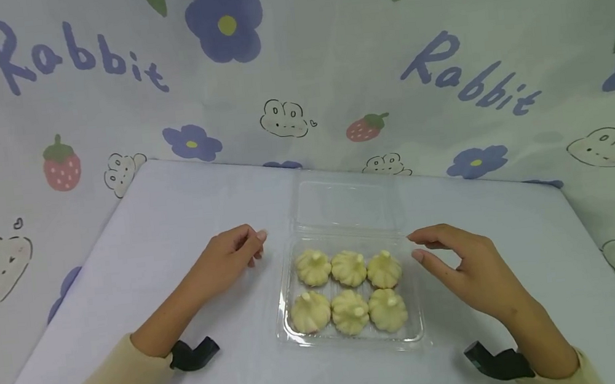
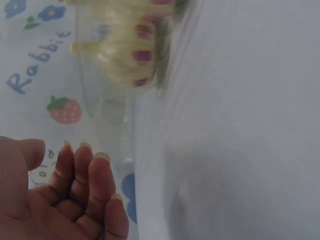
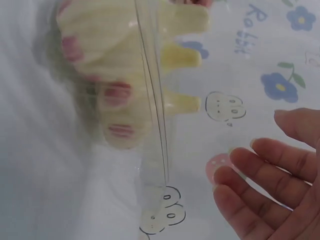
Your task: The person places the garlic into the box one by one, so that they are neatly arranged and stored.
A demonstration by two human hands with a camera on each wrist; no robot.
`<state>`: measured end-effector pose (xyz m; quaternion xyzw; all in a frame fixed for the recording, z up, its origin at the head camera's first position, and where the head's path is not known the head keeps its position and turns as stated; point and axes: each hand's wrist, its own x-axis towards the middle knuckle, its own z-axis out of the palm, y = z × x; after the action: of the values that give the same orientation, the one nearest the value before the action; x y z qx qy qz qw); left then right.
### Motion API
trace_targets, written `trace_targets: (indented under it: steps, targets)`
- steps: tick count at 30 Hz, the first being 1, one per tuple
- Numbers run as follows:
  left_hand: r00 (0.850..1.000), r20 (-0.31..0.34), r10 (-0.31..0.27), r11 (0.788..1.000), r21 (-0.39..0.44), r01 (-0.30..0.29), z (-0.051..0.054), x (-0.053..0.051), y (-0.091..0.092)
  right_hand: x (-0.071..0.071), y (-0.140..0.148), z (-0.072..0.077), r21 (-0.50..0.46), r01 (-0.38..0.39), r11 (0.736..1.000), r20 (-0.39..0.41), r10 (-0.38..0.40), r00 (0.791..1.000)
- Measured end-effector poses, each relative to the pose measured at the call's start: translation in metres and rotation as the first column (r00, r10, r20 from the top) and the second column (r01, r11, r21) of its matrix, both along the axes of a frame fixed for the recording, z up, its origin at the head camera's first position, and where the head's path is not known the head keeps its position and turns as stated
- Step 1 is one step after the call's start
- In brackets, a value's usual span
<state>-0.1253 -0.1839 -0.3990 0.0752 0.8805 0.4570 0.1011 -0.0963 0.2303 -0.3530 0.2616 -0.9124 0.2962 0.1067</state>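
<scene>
A clear plastic clamshell box [image 1: 353,340] lies on the table with its lid [image 1: 349,205] folded back away from me. Inside it, several pale garlic bulbs [image 1: 350,311] sit in two rows, stems up. Purple marks show on the lower sides of a bulb [image 2: 127,57] in the left wrist view and of another bulb [image 3: 122,112] in the right wrist view. Left of the box, my left hand [image 1: 230,255] holds nothing, its fingers loosely bent. My right hand [image 1: 473,272] is by the box's right edge, fingers relaxed and thumb apart, also holding nothing.
A white cloth covers the table [image 1: 170,211]. Behind it hangs a patterned fabric backdrop [image 1: 323,60] with rabbits, flowers and strawberries. A black device is at each wrist, one on the left [image 1: 194,354] and one on the right [image 1: 499,364].
</scene>
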Motion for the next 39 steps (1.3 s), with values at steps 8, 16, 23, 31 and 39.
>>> trace_targets:
  steps: [8,16,23,31,39]
  targets:
    - [0.999,0.039,0.036,0.999,-0.025,-0.035,0.019,-0.031,0.003,-0.023,0.003,0.003,-0.073,0.126,0.989,0.089,-0.119,0.989]
    - [0.988,0.144,0.051,0.998,-0.050,-0.044,0.016,-0.054,0.023,-0.049,0.005,-0.006,-0.021,0.238,0.971,0.345,-0.217,0.913]
    - [0.981,0.186,0.061,0.996,-0.077,-0.047,0.013,-0.070,0.035,-0.077,0.008,-0.026,0.020,0.211,0.977,0.484,-0.194,0.853]
    - [0.968,0.236,0.086,0.995,-0.064,-0.073,0.003,-0.084,0.041,-0.101,0.013,-0.048,-0.125,0.264,0.956,0.617,-0.133,0.775]
    - [0.976,0.203,0.083,0.996,-0.060,-0.072,-0.008,-0.091,0.042,-0.107,0.010,-0.060,-0.185,0.311,0.932,0.619,-0.136,0.774]
